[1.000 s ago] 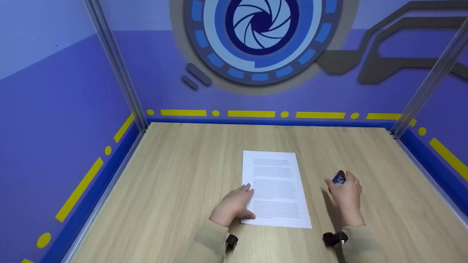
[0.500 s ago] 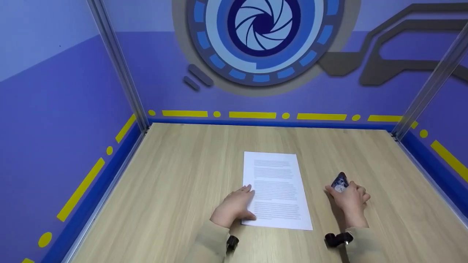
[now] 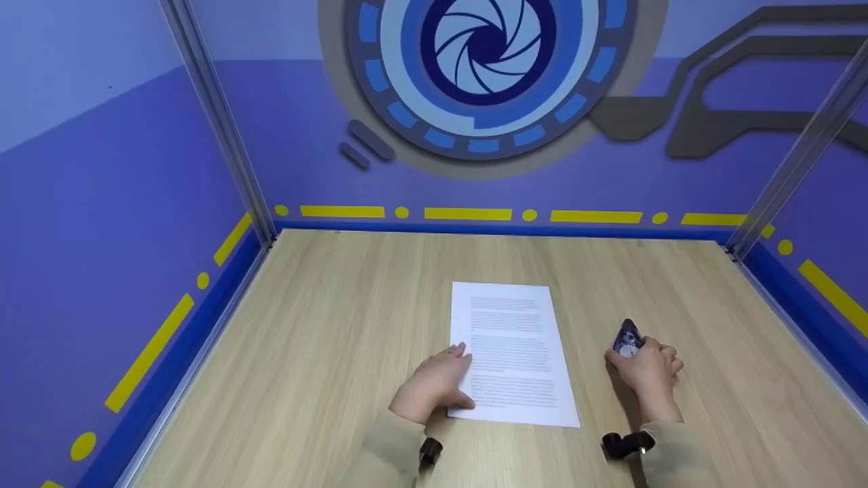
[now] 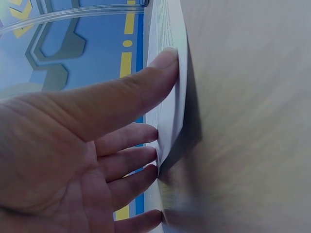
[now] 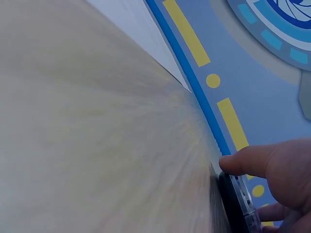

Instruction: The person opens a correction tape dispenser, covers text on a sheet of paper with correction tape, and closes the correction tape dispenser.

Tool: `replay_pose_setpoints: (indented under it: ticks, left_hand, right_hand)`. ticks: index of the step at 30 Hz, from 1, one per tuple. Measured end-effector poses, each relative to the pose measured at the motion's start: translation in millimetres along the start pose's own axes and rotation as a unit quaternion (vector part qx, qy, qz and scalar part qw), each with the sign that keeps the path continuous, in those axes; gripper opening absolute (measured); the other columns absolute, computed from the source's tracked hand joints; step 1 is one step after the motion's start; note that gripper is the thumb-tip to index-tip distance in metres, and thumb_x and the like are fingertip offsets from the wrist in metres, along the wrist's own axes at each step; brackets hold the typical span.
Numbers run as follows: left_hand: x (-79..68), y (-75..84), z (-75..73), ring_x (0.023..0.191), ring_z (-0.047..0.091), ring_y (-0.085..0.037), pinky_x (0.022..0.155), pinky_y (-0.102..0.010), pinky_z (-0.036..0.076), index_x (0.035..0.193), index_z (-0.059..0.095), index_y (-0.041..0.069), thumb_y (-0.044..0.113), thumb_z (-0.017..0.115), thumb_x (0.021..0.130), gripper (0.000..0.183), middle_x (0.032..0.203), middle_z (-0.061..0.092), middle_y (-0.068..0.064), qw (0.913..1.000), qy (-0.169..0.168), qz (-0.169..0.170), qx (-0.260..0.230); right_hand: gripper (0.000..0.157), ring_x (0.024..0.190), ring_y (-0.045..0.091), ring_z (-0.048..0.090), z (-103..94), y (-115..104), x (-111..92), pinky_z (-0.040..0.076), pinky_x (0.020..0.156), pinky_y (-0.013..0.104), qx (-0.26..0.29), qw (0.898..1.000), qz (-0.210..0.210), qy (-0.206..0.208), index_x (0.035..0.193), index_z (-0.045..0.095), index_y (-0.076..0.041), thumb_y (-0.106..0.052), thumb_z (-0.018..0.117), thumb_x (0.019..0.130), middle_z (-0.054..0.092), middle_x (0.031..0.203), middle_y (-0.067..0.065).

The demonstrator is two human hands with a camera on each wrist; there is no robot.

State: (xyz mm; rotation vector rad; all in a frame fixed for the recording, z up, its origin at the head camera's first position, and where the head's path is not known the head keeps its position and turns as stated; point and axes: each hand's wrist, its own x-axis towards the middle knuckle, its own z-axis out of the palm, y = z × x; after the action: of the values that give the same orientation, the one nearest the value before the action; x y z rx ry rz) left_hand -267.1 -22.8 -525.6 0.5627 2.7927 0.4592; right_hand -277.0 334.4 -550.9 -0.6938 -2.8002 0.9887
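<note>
A white sheet of printed paper (image 3: 505, 352) lies on the wooden table (image 3: 325, 339). My left hand (image 3: 434, 383) rests on its left edge, fingers extended and the thumb (image 4: 165, 59) across the near corner, where the edge stands a little off the table. To the right of the sheet, my right hand (image 3: 647, 369) holds what looks like a correction tape (image 3: 627, 339), dark with a pointed tip facing away from me. The right wrist view shows the correction tape (image 5: 238, 204) with a clear side, low at the table, the thumb against it. Part of it is hidden by the hand.
Blue-purple panels (image 3: 285, 135) enclose the table at the back and both sides. Metal posts (image 3: 217, 122) rise at the two back corners. A black wrist camera (image 3: 627, 445) is on the right wrist, another black camera (image 3: 430, 451) on the left.
My right hand has drawn slightly towards me and changed its hold, so more of the correction tape shows. Lately it tilts a little to the left. My left hand and the sheet stay put.
</note>
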Motion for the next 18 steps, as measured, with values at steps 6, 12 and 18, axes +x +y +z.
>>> replay_pose_setpoints:
  ticks: [6, 12, 18]
  left_hand:
    - [1.2, -0.7, 0.3, 0.153, 0.039, -0.028, 0.124, -0.044, 0.036, 0.149, 0.054, 0.006, 0.031, 0.09, 0.078, 0.084, 0.164, 0.042, -0.012, 1.0, 0.003, 0.002, 0.002]
    - [1.4, -0.3, 0.7, 0.152, 0.041, -0.029, 0.123, -0.044, 0.038, 0.148, 0.055, 0.006, 0.032, 0.091, 0.077, 0.084, 0.163, 0.044, -0.013, 0.9999, 0.01, 0.005, 0.006]
    - [2.1, 0.9, 1.7, 0.151, 0.042, -0.029, 0.122, -0.047, 0.039, 0.148, 0.054, 0.005, 0.034, 0.085, 0.084, 0.076, 0.161, 0.046, -0.013, 0.9997, 0.022, -0.012, -0.007]
  right_hand:
    - [0.089, 0.126, 0.06, 0.027, -0.7, -1, 2, 0.033, 0.102, 0.072, 0.008, 1.0, -0.001, -0.007, 0.147, 0.03, 0.02, -0.031, 0.071, 0.088, 0.03, 0.137, 0.048]
    - [0.091, 0.126, 0.054, 0.025, -2.9, -6, 0, 0.038, 0.095, 0.062, 0.027, 0.999, -0.022, -0.02, 0.15, 0.029, 0.018, -0.03, 0.072, 0.087, 0.03, 0.14, 0.045]
    - [0.09, 0.127, 0.051, 0.022, -3.5, -19, -8, 0.041, 0.095, 0.058, 0.043, 0.996, -0.068, -0.037, 0.152, 0.028, 0.017, -0.025, 0.073, 0.086, 0.028, 0.142, 0.043]
